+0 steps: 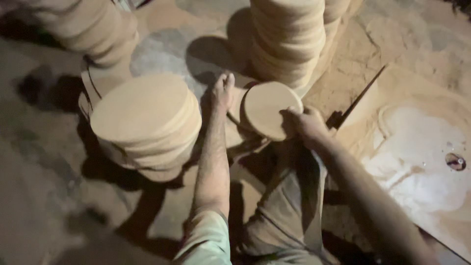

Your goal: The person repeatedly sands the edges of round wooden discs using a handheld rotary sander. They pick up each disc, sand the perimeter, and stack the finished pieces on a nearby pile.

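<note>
A round tan disc (267,114) sits in the middle of the frame, tilted up on its edge so that its flat face looks toward the camera. The right hand (306,125) grips it at the lower right rim, fingers curled over the edge and thumb behind (the exact pinch is partly hidden by the knuckles). The left hand (222,93) lies just left of the disc, fingers pressed together and stretched toward the top of the frame; whether it touches the disc or only the smaller pieces beneath it, I cannot tell. The disc thus stands between the two hands, with the right hand the one actually holding it.

To the left, a leaning stack of discs (147,125) fills the centre left of the frame. A taller stack (287,41) rises at the upper centre, directly beyond the held disc, and another stack (91,27) stands at the upper left. At the right, a flat dusty board (422,162) lies on the ground, with a dark thin blade (355,100) near its upper edge.
</note>
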